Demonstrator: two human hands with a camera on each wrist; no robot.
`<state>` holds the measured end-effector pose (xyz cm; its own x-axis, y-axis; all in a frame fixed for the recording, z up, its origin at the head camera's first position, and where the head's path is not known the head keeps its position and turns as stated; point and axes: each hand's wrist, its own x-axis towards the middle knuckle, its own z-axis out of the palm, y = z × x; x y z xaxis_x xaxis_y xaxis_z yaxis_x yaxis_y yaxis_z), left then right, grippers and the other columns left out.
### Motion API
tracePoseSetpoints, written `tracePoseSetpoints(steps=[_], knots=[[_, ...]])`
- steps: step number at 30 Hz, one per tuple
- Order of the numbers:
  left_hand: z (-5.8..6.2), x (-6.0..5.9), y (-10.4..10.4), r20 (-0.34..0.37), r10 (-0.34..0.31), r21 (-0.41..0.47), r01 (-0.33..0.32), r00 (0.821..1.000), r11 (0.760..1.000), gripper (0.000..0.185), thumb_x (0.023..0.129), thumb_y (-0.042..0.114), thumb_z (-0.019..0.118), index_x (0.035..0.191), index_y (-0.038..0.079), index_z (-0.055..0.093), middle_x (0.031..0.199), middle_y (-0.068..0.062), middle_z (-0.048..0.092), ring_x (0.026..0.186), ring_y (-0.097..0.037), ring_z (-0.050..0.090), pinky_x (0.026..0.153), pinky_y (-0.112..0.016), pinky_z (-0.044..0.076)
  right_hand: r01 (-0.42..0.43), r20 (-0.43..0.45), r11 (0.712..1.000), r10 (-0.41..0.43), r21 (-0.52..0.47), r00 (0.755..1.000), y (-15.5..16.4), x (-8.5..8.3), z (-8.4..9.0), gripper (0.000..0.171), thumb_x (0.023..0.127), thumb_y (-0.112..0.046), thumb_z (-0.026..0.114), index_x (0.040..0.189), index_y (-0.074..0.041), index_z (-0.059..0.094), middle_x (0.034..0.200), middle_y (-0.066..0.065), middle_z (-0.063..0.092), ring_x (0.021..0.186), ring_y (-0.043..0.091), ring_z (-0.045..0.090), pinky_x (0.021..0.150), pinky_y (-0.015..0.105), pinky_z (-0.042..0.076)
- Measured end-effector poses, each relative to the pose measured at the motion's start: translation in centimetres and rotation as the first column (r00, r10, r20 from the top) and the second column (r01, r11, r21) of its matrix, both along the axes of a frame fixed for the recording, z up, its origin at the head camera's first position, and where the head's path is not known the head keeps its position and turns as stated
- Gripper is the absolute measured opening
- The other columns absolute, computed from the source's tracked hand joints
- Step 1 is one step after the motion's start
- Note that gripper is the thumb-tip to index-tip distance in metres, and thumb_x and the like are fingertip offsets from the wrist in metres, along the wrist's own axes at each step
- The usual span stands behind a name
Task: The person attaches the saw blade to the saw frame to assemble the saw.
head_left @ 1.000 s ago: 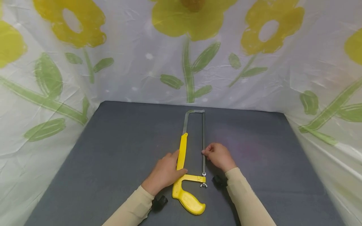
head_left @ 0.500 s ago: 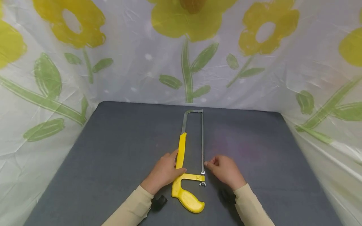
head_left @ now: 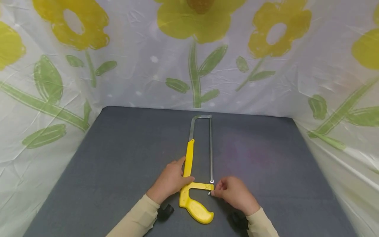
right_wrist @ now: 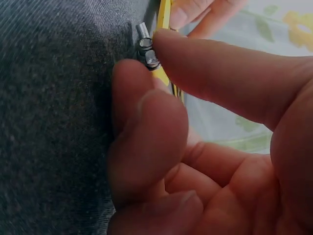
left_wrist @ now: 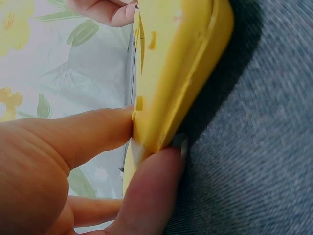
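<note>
A hacksaw (head_left: 189, 158) with a yellow handle and frame lies flat on the dark tabletop, its handle toward me. Its steel blade (head_left: 211, 148) runs along the right side. My left hand (head_left: 168, 181) holds the yellow frame just above the handle; the left wrist view shows thumb and finger on either side of the yellow part (left_wrist: 171, 73). At the near end of the blade, my right hand (head_left: 235, 194) has thumb and index finger at the small metal wing nut (right_wrist: 145, 44), pinching it from the sides. The fingers partly hide the nut in the head view.
A dark cloth-like surface covers the table (head_left: 133, 148). Behind and at both sides hangs a white curtain (head_left: 133, 75) printed with yellow flowers. A black wrist device (head_left: 165, 212) sits under the left wrist, another (head_left: 237, 220) under the right.
My right hand has slid from the middle of the blade toward me, down to the wing nut. My left hand stays on the frame, and the hacksaw lies where it was.
</note>
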<state>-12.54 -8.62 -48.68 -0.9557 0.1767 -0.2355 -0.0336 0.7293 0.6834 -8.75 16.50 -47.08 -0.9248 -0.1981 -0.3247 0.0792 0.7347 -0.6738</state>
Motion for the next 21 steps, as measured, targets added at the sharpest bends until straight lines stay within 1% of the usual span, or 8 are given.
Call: tracePoseSetpoints(steps=[4,8,17,21], knots=[[-0.04,0.00,-0.09,0.021,0.001,0.024,-0.001,1.000,1.000,0.095,0.088,0.033,0.089,0.164,0.000,0.042,0.097,-0.008,0.061,0.068,-0.016,0.060,0.058,-0.030,0.053,-0.006,0.025,0.999,0.007,-0.041,1.000,0.23,-0.12,-0.37,0.023,0.088,-0.025,0.089,0.079,-0.014,0.071,0.069,-0.004,0.065,0.058,0.014,0.059,0.055,0.031,0.048],[0.00,0.04,-0.20,0.050,0.003,0.051,-0.005,0.999,0.999,0.096,0.089,0.033,0.089,0.165,0.001,0.040,0.097,-0.009,0.061,0.060,-0.017,0.060,0.053,-0.032,0.054,-0.014,0.034,0.997,0.017,-0.073,0.999,0.45,-0.15,-0.55,0.022,0.088,-0.022,0.088,0.078,-0.012,0.072,0.068,-0.003,0.066,0.057,0.015,0.059,0.054,0.032,0.049],[0.14,0.02,-0.16,0.061,-0.004,0.071,0.000,0.998,0.997,0.098,0.089,0.033,0.090,0.166,0.001,0.039,0.096,-0.009,0.059,0.061,-0.017,0.060,0.054,-0.032,0.054,-0.032,0.053,0.993,0.038,-0.111,0.998,0.90,-0.26,-0.64,0.019,0.089,-0.020,0.087,0.078,-0.011,0.074,0.068,-0.002,0.068,0.058,0.015,0.060,0.054,0.033,0.050],[0.23,-0.03,-0.19,0.068,-0.007,0.059,0.003,0.998,0.998,0.097,0.089,0.034,0.090,0.166,0.002,0.040,0.096,-0.009,0.059,0.062,-0.018,0.060,0.053,-0.032,0.054,-0.037,0.065,0.991,0.045,-0.131,0.997,0.95,-0.31,-0.64,0.022,0.089,-0.025,0.088,0.078,-0.012,0.075,0.068,-0.002,0.069,0.058,0.015,0.060,0.054,0.033,0.050]])
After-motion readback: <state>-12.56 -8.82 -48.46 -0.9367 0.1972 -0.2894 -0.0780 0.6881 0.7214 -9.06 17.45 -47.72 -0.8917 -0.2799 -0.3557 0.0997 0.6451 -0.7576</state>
